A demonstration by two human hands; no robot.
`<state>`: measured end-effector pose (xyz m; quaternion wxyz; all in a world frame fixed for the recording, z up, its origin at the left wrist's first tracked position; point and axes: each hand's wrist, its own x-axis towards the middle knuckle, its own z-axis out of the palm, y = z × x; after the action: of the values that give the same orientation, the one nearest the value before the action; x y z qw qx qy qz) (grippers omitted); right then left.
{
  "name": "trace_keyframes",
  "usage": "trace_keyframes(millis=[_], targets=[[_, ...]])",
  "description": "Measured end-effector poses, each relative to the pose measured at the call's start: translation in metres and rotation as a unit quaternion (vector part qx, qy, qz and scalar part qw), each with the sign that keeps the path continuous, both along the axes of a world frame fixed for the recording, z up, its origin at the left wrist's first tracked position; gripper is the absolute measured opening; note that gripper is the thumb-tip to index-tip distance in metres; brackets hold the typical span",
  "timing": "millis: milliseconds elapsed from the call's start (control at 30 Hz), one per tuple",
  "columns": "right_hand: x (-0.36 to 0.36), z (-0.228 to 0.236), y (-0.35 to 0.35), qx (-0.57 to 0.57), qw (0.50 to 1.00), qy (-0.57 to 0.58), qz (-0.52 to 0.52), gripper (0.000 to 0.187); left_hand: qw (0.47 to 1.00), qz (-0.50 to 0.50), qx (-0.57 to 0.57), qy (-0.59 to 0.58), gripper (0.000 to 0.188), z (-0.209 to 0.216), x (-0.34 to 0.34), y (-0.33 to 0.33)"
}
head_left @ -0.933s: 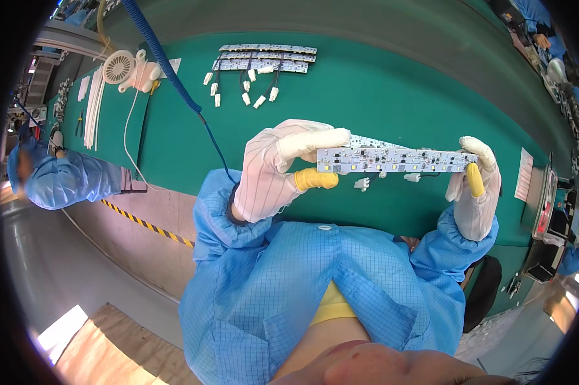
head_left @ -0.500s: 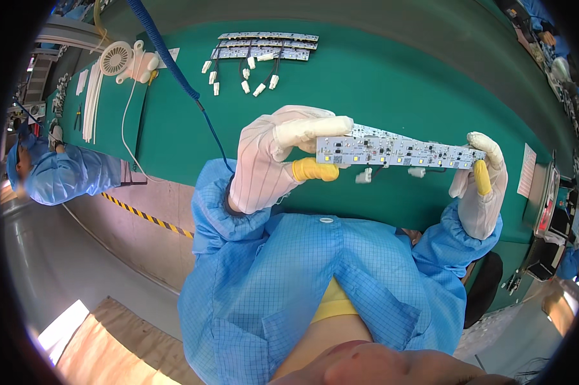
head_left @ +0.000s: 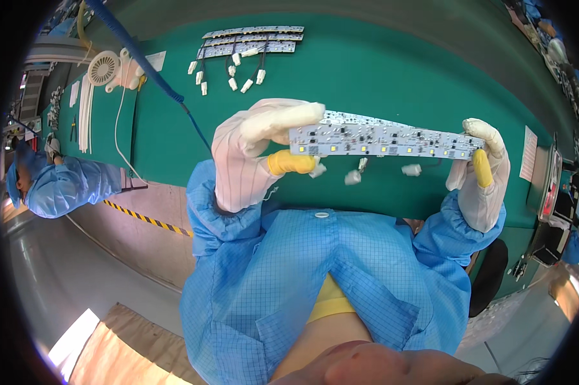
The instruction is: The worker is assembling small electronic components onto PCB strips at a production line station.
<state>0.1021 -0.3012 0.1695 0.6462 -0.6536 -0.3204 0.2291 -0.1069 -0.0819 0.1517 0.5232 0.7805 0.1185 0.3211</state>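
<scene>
Stretched between my two gloved hands is a white LED circuit board strip [head_left: 386, 142], its face with yellow LEDs and small black parts turned toward me. Behind its upper edge shows a second board strip [head_left: 360, 119], mostly covered. My left hand [head_left: 264, 138], in a striped glove with a yellow thumb cover, pinches the left ends. At the right end, my right hand [head_left: 482, 160] grips with a yellow-covered thumb in front and fingers behind. White plug connectors [head_left: 353, 177] hang below the boards on short dark wires.
Several similar board strips [head_left: 251, 40] with wired connectors lie at the back of the green table [head_left: 379, 70]. A blue coiled cord [head_left: 135, 51] hangs at left, near a small white fan [head_left: 105, 68]. A co-worker in blue [head_left: 71, 183] sits far left. A paper sheet [head_left: 528, 153] lies right.
The boards have shifted a little left and toward me at the left end, as my left hand moved left. Another connector now shows beside my left thumb. My right hand barely moved.
</scene>
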Motion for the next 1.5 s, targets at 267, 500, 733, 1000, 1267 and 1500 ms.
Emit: trace_keyframes(millis=[267,500,733,1000,1267,1500], targets=[[0.002,-0.001,0.002,-0.017,0.999,-0.011,0.040,0.045,0.998,0.028,-0.063,-0.015,0.043,-0.007,-0.007,0.000],[0.002,0.003,0.003,-0.003,0.995,0.068,0.072,0.041,0.998,0.029,-0.062,0.004,0.043,-0.008,-0.009,0.006],[-0.002,-0.002,0.004,0.022,0.997,0.036,0.072,0.040,0.996,0.033,-0.027,-0.074,0.036,-0.013,-0.006,0.003],[0.001,0.003,0.007,0.028,0.989,0.049,0.140,0.045,0.997,0.049,-0.053,-0.012,0.051,-0.012,-0.015,0.014],[-0.007,0.012,0.009,-0.014,0.995,0.000,0.098,0.034,0.995,0.038,-0.073,-0.061,0.052,-0.012,-0.012,0.012],[-0.007,0.017,0.012,-0.028,0.990,0.056,0.130,0.038,0.995,0.101,-0.010,-0.023,0.061,-0.018,-0.017,0.015]])
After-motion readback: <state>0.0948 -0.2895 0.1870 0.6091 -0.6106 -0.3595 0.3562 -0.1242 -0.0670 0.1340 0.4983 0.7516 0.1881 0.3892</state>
